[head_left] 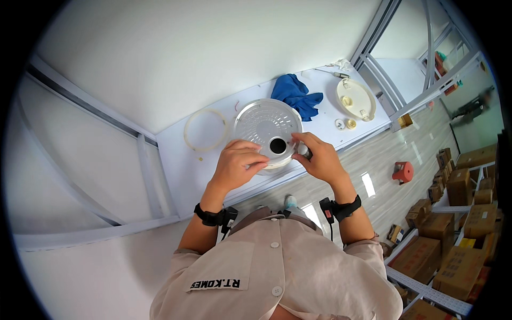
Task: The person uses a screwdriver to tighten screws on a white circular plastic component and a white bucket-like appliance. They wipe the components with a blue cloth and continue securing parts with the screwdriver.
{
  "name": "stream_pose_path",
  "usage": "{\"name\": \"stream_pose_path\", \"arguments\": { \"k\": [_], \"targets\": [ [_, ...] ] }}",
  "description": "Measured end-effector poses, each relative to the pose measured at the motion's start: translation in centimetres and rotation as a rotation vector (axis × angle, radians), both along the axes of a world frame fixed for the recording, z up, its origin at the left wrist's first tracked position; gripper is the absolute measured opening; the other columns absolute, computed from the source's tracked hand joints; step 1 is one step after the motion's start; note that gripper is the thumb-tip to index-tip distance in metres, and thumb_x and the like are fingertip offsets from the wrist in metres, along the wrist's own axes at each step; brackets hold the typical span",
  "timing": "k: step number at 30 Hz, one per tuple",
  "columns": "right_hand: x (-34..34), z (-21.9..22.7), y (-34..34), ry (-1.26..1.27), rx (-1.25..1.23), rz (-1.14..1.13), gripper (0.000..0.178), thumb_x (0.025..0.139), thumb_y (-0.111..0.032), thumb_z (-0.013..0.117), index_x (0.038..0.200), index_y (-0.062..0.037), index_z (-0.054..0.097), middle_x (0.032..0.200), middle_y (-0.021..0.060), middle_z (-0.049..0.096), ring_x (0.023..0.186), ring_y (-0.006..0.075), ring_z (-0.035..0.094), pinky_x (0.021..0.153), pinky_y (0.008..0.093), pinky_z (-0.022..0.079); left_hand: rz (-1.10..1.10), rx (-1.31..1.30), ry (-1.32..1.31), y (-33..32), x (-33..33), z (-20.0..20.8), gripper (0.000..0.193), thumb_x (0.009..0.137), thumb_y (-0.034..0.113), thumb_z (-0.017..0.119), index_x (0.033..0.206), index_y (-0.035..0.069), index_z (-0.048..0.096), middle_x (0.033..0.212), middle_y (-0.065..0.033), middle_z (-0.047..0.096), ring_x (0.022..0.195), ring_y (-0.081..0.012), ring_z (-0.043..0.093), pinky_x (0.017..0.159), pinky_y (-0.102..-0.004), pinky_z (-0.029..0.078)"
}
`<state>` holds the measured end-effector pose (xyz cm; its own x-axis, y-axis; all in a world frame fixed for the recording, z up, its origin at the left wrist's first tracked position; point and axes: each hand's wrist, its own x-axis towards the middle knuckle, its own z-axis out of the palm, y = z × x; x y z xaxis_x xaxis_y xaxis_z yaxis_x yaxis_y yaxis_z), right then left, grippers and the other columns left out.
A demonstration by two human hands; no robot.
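Observation:
A round silver appliance part [264, 118] with rows of slots and a dark round hole lies on the white table in front of me. My left hand [238, 162] is at its near left edge, with thumb and fingertips pressed together; what they pinch, if anything, is too small to make out. My right hand [320, 157] curls at the near right edge, index finger and thumb beside the dark hole. A small grey piece [304, 150] shows between that finger and thumb, its kind unclear.
Left on the table [184, 160] lies a thin cream ring [186, 129]. Behind the part is a crumpled blue cloth [290, 90]. A cream oval cover [360, 98], small round parts [350, 124] and a screwdriver-like tool [340, 75] are at right. A red stool [404, 172] and cardboard boxes [418, 257] stand beyond.

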<state>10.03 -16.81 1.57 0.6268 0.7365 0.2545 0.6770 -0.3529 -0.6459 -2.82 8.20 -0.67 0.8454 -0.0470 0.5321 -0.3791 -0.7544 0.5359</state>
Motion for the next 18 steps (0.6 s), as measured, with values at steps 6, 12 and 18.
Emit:
{"name": "stream_pose_path", "arguments": {
  "k": [6,12,18],
  "targets": [
    [-2.1,-1.7,0.2,0.056,0.127,-0.071,0.046,0.084,-0.008,0.084,0.127,-0.0119,0.067,0.109,0.008,0.075,0.086,0.0318,0.074,0.074,0.0382,0.058,0.043,0.025,-0.02,1.9,-0.5,0.0,0.015,0.075,0.013,0.09,0.089,0.015,0.085,0.1,-0.0056,0.079,0.105,-0.0235,0.072,0.099,-0.0436,0.054],
    [-4.0,-3.3,1.5,0.07,0.249,-0.131,0.042,0.083,-0.006,0.084,0.121,-0.0105,0.068,0.106,0.0102,0.075,0.091,0.0349,0.074,0.077,0.0395,0.058,0.046,0.053,0.046,3.4,-0.4,0.1,0.016,0.081,0.016,0.087,0.096,0.013,0.083,0.091,-0.0051,0.08,0.114,-0.025,0.07,0.103,-0.0444,0.053],
    [-4.4,-2.9,1.8,0.088,0.252,-0.125,0.042,0.083,-0.001,0.083,0.122,-0.0053,0.068,0.109,0.0115,0.073,0.099,0.0307,0.073,0.086,0.0373,0.057,0.043,0.123,-0.001,2.3,-0.6,2.3,0.018,0.082,0.01,0.084,0.1,0.008,0.081,0.095,-0.0049,0.079,0.108,-0.0277,0.071,0.098,-0.0418,0.053]
  ]
}}
